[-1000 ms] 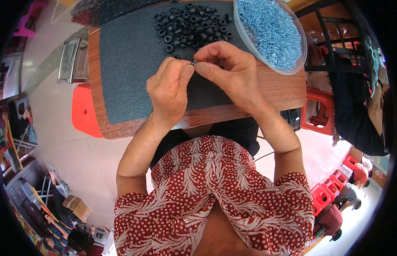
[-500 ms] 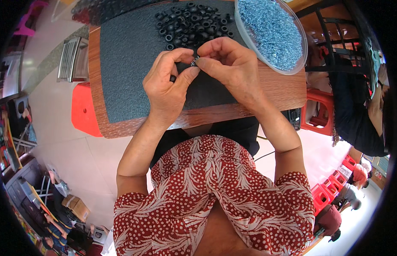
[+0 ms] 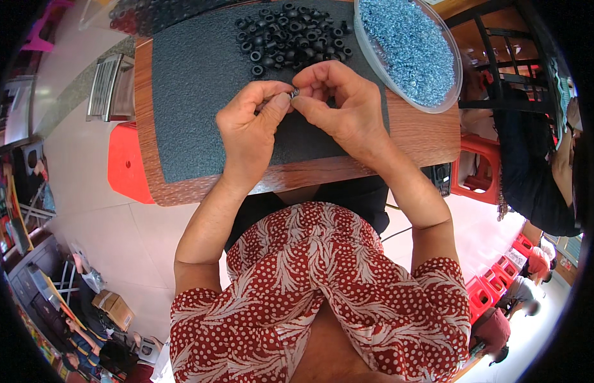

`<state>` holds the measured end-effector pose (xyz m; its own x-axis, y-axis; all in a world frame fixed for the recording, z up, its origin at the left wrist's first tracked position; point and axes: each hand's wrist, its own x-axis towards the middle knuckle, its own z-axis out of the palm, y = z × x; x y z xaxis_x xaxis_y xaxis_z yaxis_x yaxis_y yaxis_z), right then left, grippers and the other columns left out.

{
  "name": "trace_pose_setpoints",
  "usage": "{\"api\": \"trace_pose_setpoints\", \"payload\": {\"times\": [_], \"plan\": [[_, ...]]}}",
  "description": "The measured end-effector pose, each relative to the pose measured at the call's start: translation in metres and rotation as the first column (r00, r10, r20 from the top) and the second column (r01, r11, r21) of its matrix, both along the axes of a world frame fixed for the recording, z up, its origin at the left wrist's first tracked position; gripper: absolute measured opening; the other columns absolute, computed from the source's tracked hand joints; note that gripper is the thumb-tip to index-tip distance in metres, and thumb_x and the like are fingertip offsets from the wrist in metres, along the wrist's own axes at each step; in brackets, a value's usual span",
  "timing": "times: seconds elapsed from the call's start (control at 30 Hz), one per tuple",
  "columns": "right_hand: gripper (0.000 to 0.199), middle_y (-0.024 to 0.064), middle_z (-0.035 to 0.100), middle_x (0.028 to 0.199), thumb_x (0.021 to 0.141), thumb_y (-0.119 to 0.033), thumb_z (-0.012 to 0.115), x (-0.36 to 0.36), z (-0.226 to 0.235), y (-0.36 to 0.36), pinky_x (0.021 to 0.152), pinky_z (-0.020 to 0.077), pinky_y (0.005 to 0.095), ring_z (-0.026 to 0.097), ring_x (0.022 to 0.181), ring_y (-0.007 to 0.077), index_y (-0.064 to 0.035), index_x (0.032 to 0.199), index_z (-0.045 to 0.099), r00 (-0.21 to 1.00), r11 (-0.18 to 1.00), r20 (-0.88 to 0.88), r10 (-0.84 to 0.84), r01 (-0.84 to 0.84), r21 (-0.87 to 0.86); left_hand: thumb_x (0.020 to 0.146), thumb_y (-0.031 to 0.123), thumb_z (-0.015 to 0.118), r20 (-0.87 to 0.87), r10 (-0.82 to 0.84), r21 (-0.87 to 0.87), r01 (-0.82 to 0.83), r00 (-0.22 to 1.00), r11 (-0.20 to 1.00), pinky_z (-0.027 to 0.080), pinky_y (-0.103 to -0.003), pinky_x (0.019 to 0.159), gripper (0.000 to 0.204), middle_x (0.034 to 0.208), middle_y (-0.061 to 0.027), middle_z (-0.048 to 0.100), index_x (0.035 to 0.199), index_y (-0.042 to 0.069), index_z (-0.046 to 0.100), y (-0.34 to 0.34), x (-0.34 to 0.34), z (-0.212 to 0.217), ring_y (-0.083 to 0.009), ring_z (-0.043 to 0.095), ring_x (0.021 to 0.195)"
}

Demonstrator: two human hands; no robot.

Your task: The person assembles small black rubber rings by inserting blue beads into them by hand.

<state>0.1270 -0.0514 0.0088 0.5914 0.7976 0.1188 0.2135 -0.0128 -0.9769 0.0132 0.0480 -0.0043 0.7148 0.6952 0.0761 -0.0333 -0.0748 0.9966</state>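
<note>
Over the dark mat (image 3: 195, 96), my two hands meet fingertip to fingertip. A small metal spring (image 3: 294, 94) shows between them, mostly covered by the fingers. My left hand (image 3: 251, 124) is closed, its thumb and forefinger pinching the spring from the left. From the right, my right hand (image 3: 348, 108) pinches it the same way, its other fingers curled in. Just beyond the hands lies a loose pile of small black hollow caps (image 3: 294, 38). To the right stands a round clear tub (image 3: 457, 83) full of tiny shiny bluish-silver pieces (image 3: 409, 51).
The wooden table (image 3: 425, 131) shows around the mat. A clear container with dark pieces (image 3: 144, 16) stands at the far left. Red stools (image 3: 126, 163) flank the table, and a metal rack (image 3: 107, 86) stands at left. Other people (image 3: 527, 293) sit at the far right.
My fingers have drawn closer around the spring, and the left fingers have curled in. A black piece seen in my left palm before is now hidden.
</note>
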Motion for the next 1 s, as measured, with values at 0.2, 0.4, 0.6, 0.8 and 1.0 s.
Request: {"api": "trace_pose_setpoints", "payload": {"times": [0.2, 0.4, 0.6, 0.8, 1.0], "plan": [[0.020, 0.0016, 0.060, 0.077, 0.076, -0.005, 0.067, 0.002, 0.003, -0.001, 0.060, 0.0455, 0.0190, 0.053, 0.066, 0.0040, 0.0007, 0.093, 0.059, 0.997, 1.000, -0.072, -0.002, 0.001, -0.009, 0.084, 0.013, 0.064, 0.034, -0.070, -0.320, 0.077, 0.997, 0.944, 0.032, -0.014, 0.043, 0.018, 0.077, -0.0003, 0.061, 0.096, -0.001, 0.062, 0.004, 0.002, 0.001, -0.0013, 0.046, 0.057], [0.022, 0.0020, 0.060, 0.076, 0.075, -0.004, 0.066, 0.004, 0.008, 0.000, 0.061, 0.0455, 0.0188, 0.054, 0.066, 0.0047, 0.0007, 0.095, 0.058, 0.994, 0.999, -0.102, 0.032, -0.032, 0.004, 0.085, 0.016, 0.063, 0.048, -0.124, -0.309, 0.133, 0.991, 0.942, 0.036, -0.014, 0.045, 0.017, 0.076, -0.0009, 0.062, 0.094, 0.001, 0.063, 0.007, 0.000, 0.001, -0.0016, 0.052, 0.062], [0.023, 0.0046, 0.059, 0.078, 0.074, -0.001, 0.064, 0.000, 0.004, -0.002, 0.061, 0.0473, 0.0226, 0.057, 0.068, 0.0098, -0.0001, 0.096, 0.057, 0.988, 0.999, 0.152, 0.033, -0.035, 0.008, 0.088, 0.018, 0.059, -0.010, -0.075, -0.263, 0.070, 0.997, 0.962, 0.035, -0.016, 0.044, 0.017, 0.070, 0.0013, 0.057, 0.087, 0.002, 0.062, 0.004, 0.003, -0.001, -0.0014, 0.045, 0.055], [0.024, 0.0059, 0.055, 0.077, 0.072, 0.002, 0.063, 0.003, 0.003, -0.001, 0.059, 0.0482, 0.0264, 0.057, 0.068, 0.0150, -0.0010, 0.095, 0.057, 0.926, 0.998, 0.376, 0.041, -0.056, 0.028, 0.092, 0.018, 0.053, -0.017, -0.052, -0.241, 0.046, 0.998, 0.969, 0.033, -0.016, 0.043, 0.019, 0.067, 0.0017, 0.056, 0.083, 0.003, 0.061, 0.003, 0.005, -0.001, -0.0010, 0.043, 0.053], [0.023, 0.0095, 0.056, 0.079, 0.070, 0.003, 0.062, 0.012, -0.001, 0.000, 0.063, 0.0460, 0.0337, 0.055, 0.075, 0.0253, -0.0007, 0.093, 0.058, 0.815, 0.998, 0.577, 0.046, -0.055, -0.002, 0.091, 0.017, 0.054, -0.042, -0.010, -0.242, 0.000, 0.999, 0.970, 0.033, -0.016, 0.042, 0.018, 0.067, 0.0027, 0.056, 0.083, 0.003, 0.061, 0.004, 0.005, -0.002, -0.0006, 0.042, 0.051]]}}
